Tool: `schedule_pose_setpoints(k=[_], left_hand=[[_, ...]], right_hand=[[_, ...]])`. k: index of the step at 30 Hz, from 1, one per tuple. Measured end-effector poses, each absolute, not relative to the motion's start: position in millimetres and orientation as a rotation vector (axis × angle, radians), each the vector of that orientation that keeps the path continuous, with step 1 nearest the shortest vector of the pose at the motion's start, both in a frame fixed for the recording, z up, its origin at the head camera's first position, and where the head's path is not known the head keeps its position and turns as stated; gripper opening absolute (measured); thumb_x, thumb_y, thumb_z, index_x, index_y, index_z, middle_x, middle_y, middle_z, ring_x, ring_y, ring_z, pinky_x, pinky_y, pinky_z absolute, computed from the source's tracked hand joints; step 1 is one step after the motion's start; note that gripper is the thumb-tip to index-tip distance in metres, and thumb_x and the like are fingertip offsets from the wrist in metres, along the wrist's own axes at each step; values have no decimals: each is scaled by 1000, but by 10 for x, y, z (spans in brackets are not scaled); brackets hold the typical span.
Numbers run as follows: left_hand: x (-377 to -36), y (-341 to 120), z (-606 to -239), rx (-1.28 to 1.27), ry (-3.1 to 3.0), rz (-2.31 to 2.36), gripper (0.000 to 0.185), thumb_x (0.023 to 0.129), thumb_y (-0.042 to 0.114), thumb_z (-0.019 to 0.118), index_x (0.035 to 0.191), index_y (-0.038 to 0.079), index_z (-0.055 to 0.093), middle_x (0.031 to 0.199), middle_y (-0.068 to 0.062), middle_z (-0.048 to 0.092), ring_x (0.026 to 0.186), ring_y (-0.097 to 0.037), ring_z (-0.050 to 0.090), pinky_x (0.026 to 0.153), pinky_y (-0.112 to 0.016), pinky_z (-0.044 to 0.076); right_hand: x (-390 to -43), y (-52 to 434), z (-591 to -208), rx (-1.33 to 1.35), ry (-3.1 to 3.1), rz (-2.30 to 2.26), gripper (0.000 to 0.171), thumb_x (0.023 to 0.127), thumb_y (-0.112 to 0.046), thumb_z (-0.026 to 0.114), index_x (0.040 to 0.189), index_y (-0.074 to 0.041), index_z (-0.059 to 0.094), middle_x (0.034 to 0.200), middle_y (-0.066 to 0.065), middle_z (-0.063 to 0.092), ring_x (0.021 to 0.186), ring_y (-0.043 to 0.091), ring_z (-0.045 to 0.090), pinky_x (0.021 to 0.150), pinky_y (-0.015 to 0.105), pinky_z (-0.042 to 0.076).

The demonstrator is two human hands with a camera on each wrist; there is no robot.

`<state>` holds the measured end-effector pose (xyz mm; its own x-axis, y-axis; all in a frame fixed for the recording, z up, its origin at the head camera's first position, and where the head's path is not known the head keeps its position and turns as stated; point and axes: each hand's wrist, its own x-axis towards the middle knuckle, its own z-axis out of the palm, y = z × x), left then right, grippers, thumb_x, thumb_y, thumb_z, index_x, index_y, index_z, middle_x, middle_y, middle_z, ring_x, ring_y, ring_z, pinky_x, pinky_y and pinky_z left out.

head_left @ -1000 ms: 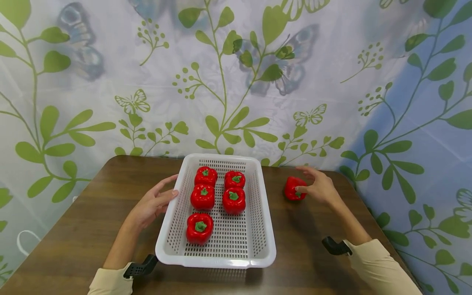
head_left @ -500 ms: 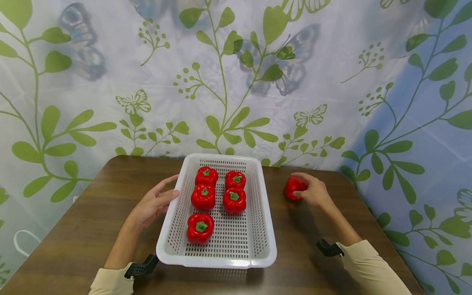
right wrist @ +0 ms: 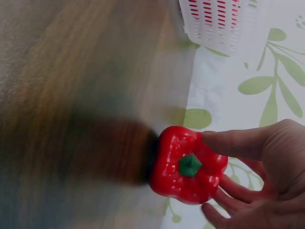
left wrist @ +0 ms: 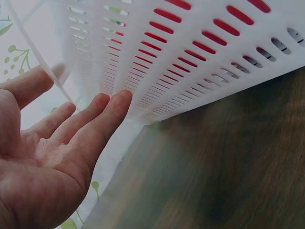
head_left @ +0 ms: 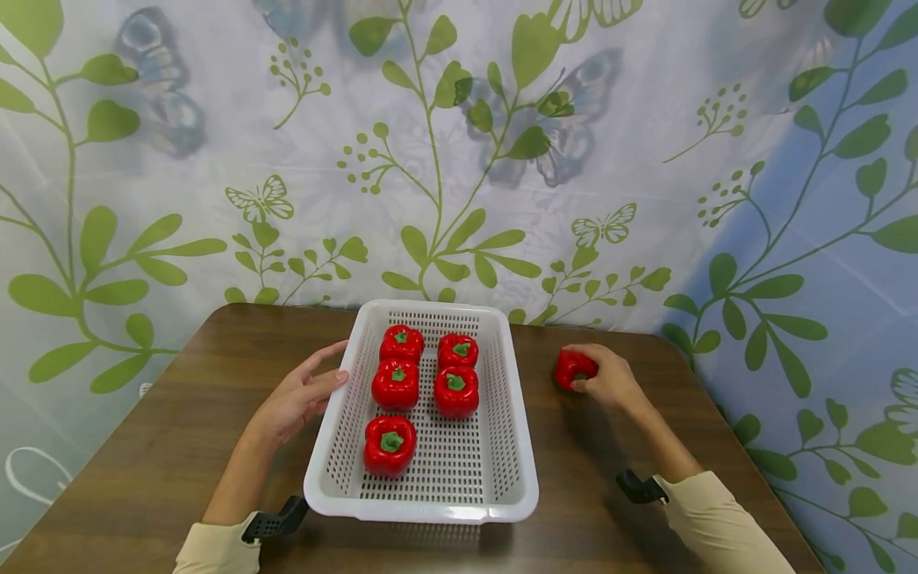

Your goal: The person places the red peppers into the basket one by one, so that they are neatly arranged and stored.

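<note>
A red bell pepper (head_left: 570, 365) with a green stem is on the dark table, to the right of the basket. My right hand (head_left: 611, 381) pinches it from the right; in the right wrist view, the thumb lies along one side of the pepper (right wrist: 174, 164) and the fingers touch the other. Several more red bell peppers (head_left: 394, 385) stand stem up inside a white perforated plastic basket (head_left: 527, 470). At the basket's left side, my left hand (head_left: 297, 399) touches the rim and outer wall with nearly straight fingers. Its thumb tip partly overlaps the rim.
The brown wooden table (head_left: 172, 430) reaches back to a white curtain (head_left: 459, 159) with green leaves and butterflies. A bluish stretch of the same fabric (head_left: 825, 263) hangs along the right side. A thin white loop (head_left: 14, 470) shows beyond the table's left edge.
My right hand has moved left onto the lone bell pepper, its fingers drawing in until they grip it. My left hand and the basket have stayed in place.
</note>
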<state>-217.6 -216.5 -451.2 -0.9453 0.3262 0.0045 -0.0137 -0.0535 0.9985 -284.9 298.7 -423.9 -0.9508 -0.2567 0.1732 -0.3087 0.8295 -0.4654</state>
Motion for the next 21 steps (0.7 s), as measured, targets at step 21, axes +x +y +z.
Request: schedule_pose_setpoints(k=[21], left_hand=[[-2178, -2166, -4523, 347, 1973, 2100, 62, 106, 20, 53, 160, 17, 23, 135, -11, 65, 110, -30, 72, 87, -50, 60]], right_hand=[[-2890, 3017, -4276, 379, -2971, 730, 66, 75, 3, 75, 139, -9, 60, 126, 34, 46, 117, 49, 41, 94, 65, 46]])
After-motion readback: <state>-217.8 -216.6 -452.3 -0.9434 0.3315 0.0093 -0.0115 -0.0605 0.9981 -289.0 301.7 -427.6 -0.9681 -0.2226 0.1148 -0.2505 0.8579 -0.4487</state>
